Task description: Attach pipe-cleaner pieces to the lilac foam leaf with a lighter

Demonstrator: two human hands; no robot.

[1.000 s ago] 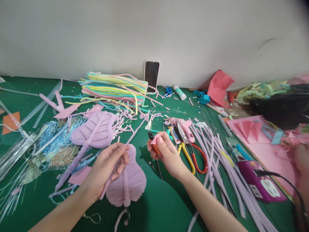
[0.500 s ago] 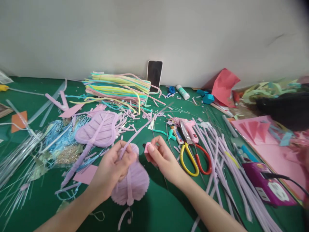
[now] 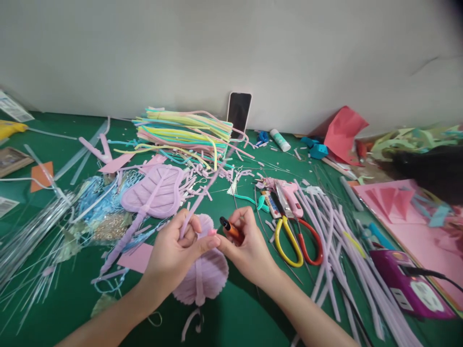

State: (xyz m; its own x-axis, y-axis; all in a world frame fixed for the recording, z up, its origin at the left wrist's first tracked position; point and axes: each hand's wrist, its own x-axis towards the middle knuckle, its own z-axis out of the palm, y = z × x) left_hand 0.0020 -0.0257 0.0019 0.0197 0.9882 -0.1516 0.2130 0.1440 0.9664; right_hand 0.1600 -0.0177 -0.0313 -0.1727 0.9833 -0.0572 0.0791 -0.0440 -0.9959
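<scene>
My left hand (image 3: pixel 177 241) is closed on a lavender pipe cleaner (image 3: pixel 202 193) that slants up and away to the right. A small pink piece (image 3: pixel 211 232) shows where my two thumb tips meet. In my right hand (image 3: pixel 249 241), curled fingers grip a short orange stick with a black end (image 3: pixel 233 231); its exact kind is unclear. Under my hands lies a lavender fan-shaped pipe-cleaner piece (image 3: pixel 211 277) with a scalloped edge, partly hidden by my left hand. A finished-looking lavender leaf-shaped fan with a wrapped handle (image 3: pixel 155 190) lies to the left.
Scissors (image 3: pixel 289 246), a pink glue gun (image 3: pixel 291 197) and loose lavender pipe cleaners (image 3: pixel 336 250) lie right, near a purple power strip (image 3: pixel 408 289). Behind are a colourful pipe-cleaner bundle (image 3: pixel 184 132), a propped phone (image 3: pixel 239 108) and a glue stick (image 3: pixel 280 140). Blue tassels (image 3: pixel 90 202) lie left.
My right hand has come left, so the thumbs now meet. The orange stick with the black end now shows in it. The view has shifted slightly left.
</scene>
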